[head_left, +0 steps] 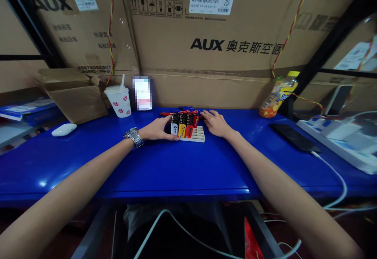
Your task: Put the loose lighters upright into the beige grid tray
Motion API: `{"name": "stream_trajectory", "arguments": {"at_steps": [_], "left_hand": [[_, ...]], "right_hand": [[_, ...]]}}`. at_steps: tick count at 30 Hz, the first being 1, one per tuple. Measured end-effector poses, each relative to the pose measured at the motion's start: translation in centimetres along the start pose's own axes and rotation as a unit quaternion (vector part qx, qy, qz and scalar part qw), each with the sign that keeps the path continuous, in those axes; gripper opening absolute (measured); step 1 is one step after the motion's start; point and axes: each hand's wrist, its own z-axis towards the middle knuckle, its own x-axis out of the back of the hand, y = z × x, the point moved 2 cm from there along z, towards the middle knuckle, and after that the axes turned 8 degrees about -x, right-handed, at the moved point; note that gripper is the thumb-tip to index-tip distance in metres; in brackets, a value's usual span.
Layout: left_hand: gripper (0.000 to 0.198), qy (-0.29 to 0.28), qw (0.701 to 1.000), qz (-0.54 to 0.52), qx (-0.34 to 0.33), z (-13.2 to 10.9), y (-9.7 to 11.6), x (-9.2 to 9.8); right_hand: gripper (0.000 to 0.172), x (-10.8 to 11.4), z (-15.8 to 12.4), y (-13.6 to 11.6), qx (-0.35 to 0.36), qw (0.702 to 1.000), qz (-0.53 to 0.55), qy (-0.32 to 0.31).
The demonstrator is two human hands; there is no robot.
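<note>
Left hand (157, 129): fingers curled around tray (200, 138) edge, its 9 o'clock.
Right hand (215, 123): fingers spread flat on surface (176, 164), 3 o'clock.

table (182, 164) – glossy blue, smooth | tray (198, 135) – matt plastic, prob. | boxes (206, 54) – rough cardboard | watch (134, 136) – shiny metal

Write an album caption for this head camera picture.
At a blue table, left hand and right hand flank a white tray of lighters; cup and bottle behind.
</note>
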Motion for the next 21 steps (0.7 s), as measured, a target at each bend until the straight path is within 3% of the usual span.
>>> {"name": "stream_trajectory", "arguments": {"at_steps": [3,11,15,18,21], "left_hand": [[0.08,0.003,1.0,-0.001,-0.01,0.0,-0.1,-0.1],[0.078,0.004,1.0,-0.007,-0.011,0.0,-0.2,-0.1],[0.079,0.0,1.0,-0.007,-0.003,0.0,-0.1,0.0],[0.081,-0.001,1.0,0.0,-0.002,0.0,-0.1,-0.1],[0.078,0.008,1.0,0.016,-0.007,0.1,-0.1,-0.2]], "right_hand": [[0.046,-0.8,0.1,0.2,-0.004,0.999,-0.006,-0.044],[0.027,-0.6,0.3,0.5,-0.024,0.998,-0.046,-0.033],[0.021,-0.1,0.1,0.5,-0.048,0.992,0.113,0.0],[0.023,0.6,-0.1,0.3,-0.073,0.961,0.264,0.028],[0.025,1.3,-0.2,0.0,-0.115,0.936,0.321,0.092]]}}
